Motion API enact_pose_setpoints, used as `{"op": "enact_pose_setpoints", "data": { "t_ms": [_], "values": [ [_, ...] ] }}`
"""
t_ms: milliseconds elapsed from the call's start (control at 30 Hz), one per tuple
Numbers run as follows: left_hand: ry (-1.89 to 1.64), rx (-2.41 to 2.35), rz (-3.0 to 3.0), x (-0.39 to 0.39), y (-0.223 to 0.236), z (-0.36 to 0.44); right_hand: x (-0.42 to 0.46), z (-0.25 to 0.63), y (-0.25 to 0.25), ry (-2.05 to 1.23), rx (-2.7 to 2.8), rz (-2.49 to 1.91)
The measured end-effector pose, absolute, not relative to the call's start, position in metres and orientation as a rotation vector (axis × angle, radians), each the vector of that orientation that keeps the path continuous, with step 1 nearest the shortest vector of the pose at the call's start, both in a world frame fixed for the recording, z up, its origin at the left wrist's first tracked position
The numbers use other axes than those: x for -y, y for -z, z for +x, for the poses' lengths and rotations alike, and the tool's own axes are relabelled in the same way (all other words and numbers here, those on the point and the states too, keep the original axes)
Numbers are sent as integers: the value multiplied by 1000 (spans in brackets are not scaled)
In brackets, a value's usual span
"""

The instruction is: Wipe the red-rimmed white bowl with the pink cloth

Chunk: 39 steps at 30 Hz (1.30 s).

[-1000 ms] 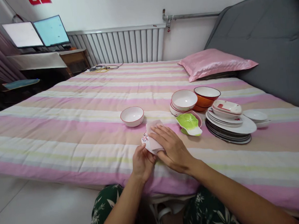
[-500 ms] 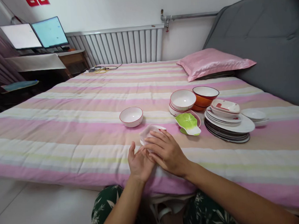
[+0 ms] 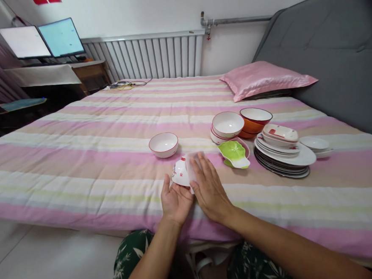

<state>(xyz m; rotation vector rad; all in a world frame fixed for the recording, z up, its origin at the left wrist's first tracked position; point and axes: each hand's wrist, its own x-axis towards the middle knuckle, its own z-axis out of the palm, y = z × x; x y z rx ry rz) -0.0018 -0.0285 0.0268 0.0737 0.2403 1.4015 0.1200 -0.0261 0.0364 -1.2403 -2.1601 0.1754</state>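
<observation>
My left hand (image 3: 177, 203) is palm up with the thumb apart, its fingers supporting a small white bowl (image 3: 180, 174) from below. The bowl is tilted on its side and shows a red and dark pattern on its outer wall. My right hand (image 3: 211, 192) presses a thin white wiping cloth (image 3: 192, 168) against the bowl's right side, fingers fairly straight over it. Whether the cloth is fabric or paper I cannot tell. Just beyond the hands, a white bowl with a red rim (image 3: 164, 145) stands upright on the bed.
To the right are a green leaf-shaped dish (image 3: 234, 152), stacked red-rimmed bowls (image 3: 228, 124), orange bowls (image 3: 256, 119), a pile of plates (image 3: 304, 154) and small white dishes (image 3: 315, 143). A pink pillow (image 3: 267, 78) lies behind them. The striped bed's front edge (image 3: 208, 235) is near my knees.
The bowl has turned so its patterned outside faces me. My right hand has moved slightly right and upright, off my left fingers, and the white cloth under it now shows.
</observation>
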Motion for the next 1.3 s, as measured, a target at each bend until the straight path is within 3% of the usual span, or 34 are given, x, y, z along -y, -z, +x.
{"op": "enact_pose_setpoints", "data": {
  "t_ms": [767,1300],
  "values": [
    [-1572,-470,-36,23,-35,4,3,136,-5,-903,1709,-1223],
    [-1480,-606,194,37,-25,27,23,121,-22,-733,1944,-1238]
  ]
}}
